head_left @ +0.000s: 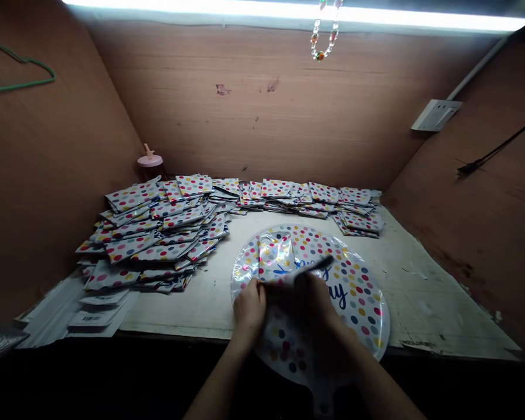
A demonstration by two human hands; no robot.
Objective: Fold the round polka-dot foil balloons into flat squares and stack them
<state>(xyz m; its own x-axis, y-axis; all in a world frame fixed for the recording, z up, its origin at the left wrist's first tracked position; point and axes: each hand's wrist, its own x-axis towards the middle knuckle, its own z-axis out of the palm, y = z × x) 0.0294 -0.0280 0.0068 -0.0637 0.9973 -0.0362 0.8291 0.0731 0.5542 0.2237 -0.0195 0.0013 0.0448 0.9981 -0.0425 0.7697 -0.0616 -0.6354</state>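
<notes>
A round foil balloon (363, 291) with coloured dots and blue lettering lies flat at the table's front edge, its tail (322, 396) hanging toward me. On its upper left part rests a folded dotted foil balloon (275, 251). My left hand (249, 309) is closed, pinching the left end of a thin pale folded piece (304, 270) with a dark tip. Around its right part my right hand (317, 300) is curled, smeared by motion and in shadow. The piece is too blurred to name, and both hands are over the round balloon.
Folded dotted foil balloons (161, 227) lie in heaps at the left, with more stacks (280, 189) along the back. White printed cards (94, 318) sit at the front left. Behind the heaps stands a pink-lidded cup (150, 161). Wooden walls (262, 105) enclose the table (420, 291).
</notes>
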